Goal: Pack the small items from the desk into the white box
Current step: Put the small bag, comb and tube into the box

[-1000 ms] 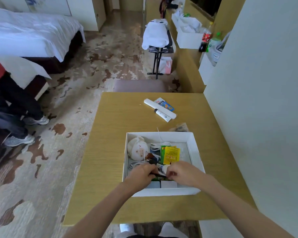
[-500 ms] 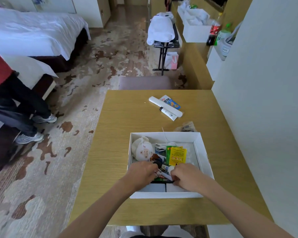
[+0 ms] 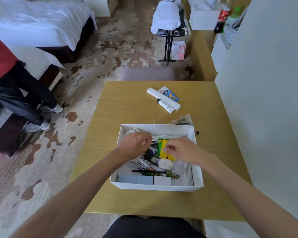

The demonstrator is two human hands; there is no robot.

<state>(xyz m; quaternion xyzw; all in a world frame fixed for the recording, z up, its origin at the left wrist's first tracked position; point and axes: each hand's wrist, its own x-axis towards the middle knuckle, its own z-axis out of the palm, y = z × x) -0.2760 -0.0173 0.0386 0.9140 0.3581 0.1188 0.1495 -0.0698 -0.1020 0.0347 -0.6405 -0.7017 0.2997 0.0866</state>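
Fingertips (image 3: 167, 148) of the right hand (image 3: 182, 150) are curled down and bunched close on the face of a yellow-and-green packet (image 3: 162, 152). Those of the left hand (image 3: 134, 143) are curled too, their tips just beside a thin white cable (image 3: 159, 136). Motion blur smears both hands, so I cannot tell whether either one truly pinches or only touches.

Both hands hover inside the white box (image 3: 155, 186), which sits on the near half of the desk (image 3: 127, 109). The left hand is at about ten o'clock from the box's middle, the right at about two. Below the hands lie a coil of white cord (image 3: 139, 163) at eight o'clock and a white oval case (image 3: 165, 164) near the centre. At six o'clock a thin black stick (image 3: 148, 171) lies across, with a grey block (image 3: 136, 179) and a white block (image 3: 162, 180) against the near wall.

Outside the box, things still wait on the desk: a crinkled clear bag (image 3: 182, 119) touches the far wall at one o'clock. Farther off at twelve, a long white case (image 3: 162, 97), a small white tube (image 3: 165, 105) and a blue snack packet (image 3: 170, 95) lie together. Beyond the desk stands a chair (image 3: 148, 73), and at nine o'clock a person in a red top (image 3: 0, 57) stands by the bed (image 3: 33, 21).
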